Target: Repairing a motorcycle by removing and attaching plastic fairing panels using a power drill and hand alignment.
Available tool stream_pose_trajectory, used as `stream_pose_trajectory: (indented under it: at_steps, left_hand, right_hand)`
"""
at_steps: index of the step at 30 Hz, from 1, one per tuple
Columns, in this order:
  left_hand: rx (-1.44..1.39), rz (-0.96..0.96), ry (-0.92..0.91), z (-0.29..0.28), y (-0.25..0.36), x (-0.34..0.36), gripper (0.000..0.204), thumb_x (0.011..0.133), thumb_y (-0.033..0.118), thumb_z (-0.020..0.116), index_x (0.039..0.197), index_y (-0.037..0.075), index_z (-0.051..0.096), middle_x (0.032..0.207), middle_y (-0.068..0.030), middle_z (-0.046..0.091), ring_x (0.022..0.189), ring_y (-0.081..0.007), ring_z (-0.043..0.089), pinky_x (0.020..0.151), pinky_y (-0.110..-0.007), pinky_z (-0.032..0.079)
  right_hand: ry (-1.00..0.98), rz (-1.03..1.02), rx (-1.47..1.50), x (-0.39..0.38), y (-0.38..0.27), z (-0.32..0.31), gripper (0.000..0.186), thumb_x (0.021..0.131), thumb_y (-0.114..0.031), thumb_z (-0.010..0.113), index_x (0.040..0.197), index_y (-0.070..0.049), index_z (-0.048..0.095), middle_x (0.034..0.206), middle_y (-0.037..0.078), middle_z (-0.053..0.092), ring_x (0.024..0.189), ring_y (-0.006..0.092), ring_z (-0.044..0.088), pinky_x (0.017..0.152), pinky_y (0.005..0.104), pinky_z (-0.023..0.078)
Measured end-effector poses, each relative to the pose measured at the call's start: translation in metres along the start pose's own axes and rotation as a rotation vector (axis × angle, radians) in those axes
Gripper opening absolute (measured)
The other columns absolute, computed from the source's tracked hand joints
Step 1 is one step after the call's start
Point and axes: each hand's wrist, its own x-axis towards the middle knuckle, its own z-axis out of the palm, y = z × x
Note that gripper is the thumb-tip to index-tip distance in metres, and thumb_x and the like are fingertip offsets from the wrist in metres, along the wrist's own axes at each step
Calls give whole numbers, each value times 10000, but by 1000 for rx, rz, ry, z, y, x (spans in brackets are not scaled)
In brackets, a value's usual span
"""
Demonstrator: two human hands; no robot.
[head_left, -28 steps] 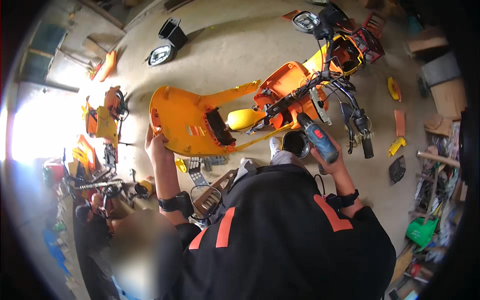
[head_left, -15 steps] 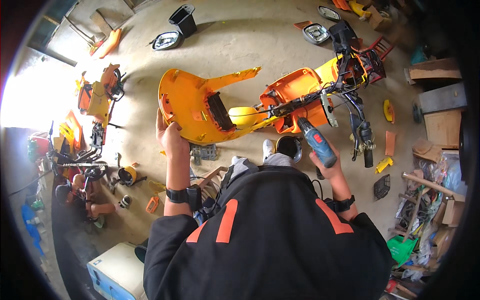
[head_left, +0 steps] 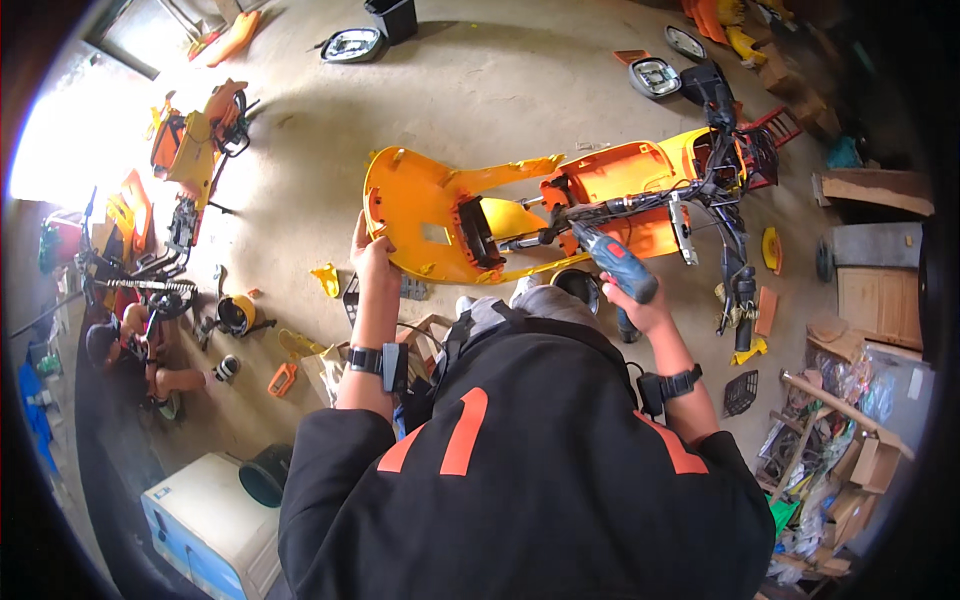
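Panel (head_left: pixel 405 205) sits left of orange scooter body (head_left: pixel 610 172) — left hand (head_left: pixel 373 260) fingers gripping its edge, right hand (head_left: pixel 640 311) fingers round drill (head_left: pixel 620 265). Handlebars (head_left: pixel 743 290) uncovered; panel fastened or loose — can't tell.

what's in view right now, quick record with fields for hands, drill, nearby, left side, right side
hands: left hand holds the lower-left edge of a large orange panel; right hand grips a power drill
drill: dark blue body, tip angled up and left; contact at the tip cannot be told
nearby: partly dismantled orange vehicle body, right of the panel
left side: another person low beside scattered parts; white-and-blue box at lower left
right side: cardboard box among clutter
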Motion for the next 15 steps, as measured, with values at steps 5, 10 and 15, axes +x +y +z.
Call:
stream_pose_trajectory:
  at_steps: [5, 10, 15]
  left_hand:
    - [39, -78, 3, -11, 0, 12, 784, 585, -188, 354, 1339, -6, 464, 1190, -141, 592, 1029, -262, 625, 833, -313, 534]
    - [155, -173, 63, -18, -2, 21, 813, 577, -193, 351, 1356, 17, 455, 1198, -134, 589, 1034, -257, 618, 802, -289, 525]
    - [156, -209, 157, -18, 1, 9, 863, 581, -194, 363, 1400, 72, 421, 1249, -120, 568, 1087, -266, 595, 848, -307, 514]
  right_hand:
    - [-336, 180, 202, 72, 10, 34, 325, 738, -26, 674, 1053, 7, 605, 868, 45, 656, 675, 115, 607, 615, 277, 511]
    - [-528, 345, 171, 148, 48, 68, 165, 744, -32, 605, 903, 12, 612, 815, 78, 652, 618, 127, 604, 608, 282, 518]
    - [-766, 618, 91, 210, 73, 90, 179, 787, -178, 609, 878, -26, 639, 694, 37, 631, 621, 123, 585, 599, 259, 467]
